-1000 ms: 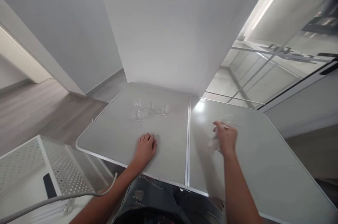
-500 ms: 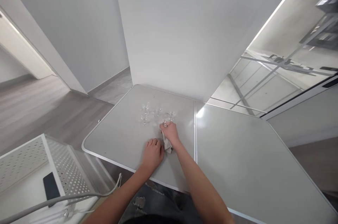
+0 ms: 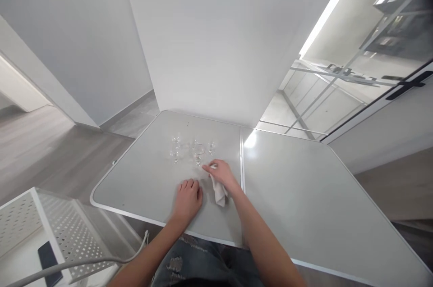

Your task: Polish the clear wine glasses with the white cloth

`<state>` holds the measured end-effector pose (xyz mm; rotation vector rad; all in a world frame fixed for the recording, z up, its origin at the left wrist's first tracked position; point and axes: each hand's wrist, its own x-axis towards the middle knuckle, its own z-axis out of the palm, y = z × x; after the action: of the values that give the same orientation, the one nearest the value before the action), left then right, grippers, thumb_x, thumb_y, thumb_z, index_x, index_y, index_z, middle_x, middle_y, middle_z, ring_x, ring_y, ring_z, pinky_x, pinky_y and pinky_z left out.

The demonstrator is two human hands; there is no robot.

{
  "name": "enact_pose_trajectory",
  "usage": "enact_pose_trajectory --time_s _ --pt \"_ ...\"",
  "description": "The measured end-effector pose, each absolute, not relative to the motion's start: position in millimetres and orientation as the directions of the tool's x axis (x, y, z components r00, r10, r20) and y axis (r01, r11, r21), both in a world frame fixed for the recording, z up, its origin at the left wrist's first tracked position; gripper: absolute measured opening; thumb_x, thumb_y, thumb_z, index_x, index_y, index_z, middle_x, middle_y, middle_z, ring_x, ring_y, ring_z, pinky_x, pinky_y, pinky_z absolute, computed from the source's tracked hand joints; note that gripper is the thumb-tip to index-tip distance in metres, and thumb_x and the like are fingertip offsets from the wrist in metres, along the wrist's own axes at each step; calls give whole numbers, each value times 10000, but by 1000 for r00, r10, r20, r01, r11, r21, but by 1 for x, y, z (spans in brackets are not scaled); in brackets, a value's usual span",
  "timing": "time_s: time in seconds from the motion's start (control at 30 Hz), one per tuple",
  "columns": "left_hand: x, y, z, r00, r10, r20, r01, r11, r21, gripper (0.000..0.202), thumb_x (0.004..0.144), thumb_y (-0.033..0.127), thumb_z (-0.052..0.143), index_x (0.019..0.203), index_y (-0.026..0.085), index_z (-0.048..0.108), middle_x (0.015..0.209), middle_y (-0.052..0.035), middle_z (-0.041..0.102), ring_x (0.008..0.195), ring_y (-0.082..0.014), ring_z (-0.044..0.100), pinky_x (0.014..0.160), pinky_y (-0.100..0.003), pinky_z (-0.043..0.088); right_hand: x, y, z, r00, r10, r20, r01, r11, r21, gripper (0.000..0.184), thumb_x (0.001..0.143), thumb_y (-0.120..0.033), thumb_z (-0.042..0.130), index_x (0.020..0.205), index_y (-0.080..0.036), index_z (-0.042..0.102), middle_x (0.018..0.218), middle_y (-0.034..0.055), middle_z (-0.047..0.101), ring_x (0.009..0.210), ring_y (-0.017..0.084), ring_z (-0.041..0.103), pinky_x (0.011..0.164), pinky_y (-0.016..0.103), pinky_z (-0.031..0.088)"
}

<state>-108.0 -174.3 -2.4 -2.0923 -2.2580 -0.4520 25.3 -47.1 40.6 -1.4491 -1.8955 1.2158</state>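
Observation:
My right hand pinches a crumpled white cloth, which hangs down over the grey tabletop. Just ahead and left of its fingertips stands a small stemmed glass, apart from the fingers as far as I can see. My left hand rests palm down on the table near the front edge, fingers lying forward, with nothing in it. Several more small clear glasses stand behind and to the left, and another glass is behind on the right. Their outlines are faint.
The table has a metal rim, and a seam divides it from a second panel on the right. A white wall rises behind. At lower left are a perforated white rack, a dark phone-like object and a cable.
My right hand has let go of the stemmed glass and drawn back to the right with the cloth. My left hand stays in place on the table. The camera view has shifted.

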Motion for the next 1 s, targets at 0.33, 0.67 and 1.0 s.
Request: enact_pose_trajectory --time_s 0.33,0.67,1.0 --pt "-107 -172 1 -53 981 188 993 32 114 197 968 217 443 849 200 598 906 -84 628 904 -262 552 789 -380 342 263 13 30 -125 969 -213 -390 -245 -887 575 617 -242 878 1162 -215 696 962 16 708 728 151 667 653 243 551" --pt "-102 -174 3 -35 974 224 942 -43 333 171 981 251 440 903 207 586 931 -86 631 946 -254 598 866 -394 445 296 32 -15 368 929 -30 -564 197 -802 559 840 -737 552 1068 -240 666 1047 82 730 921 262 708 710 405 590" --pt "-45 -84 -8 -312 937 154 579 59 813 622 920 364 586 1446 170 317 1490 -215 425 1406 -321 450 1153 -508 384 299 46 -26 325 928 -183 -658 83 -748 409 822 -579 698 954 -195 653 744 7 701 642 176 681 614 303 583"
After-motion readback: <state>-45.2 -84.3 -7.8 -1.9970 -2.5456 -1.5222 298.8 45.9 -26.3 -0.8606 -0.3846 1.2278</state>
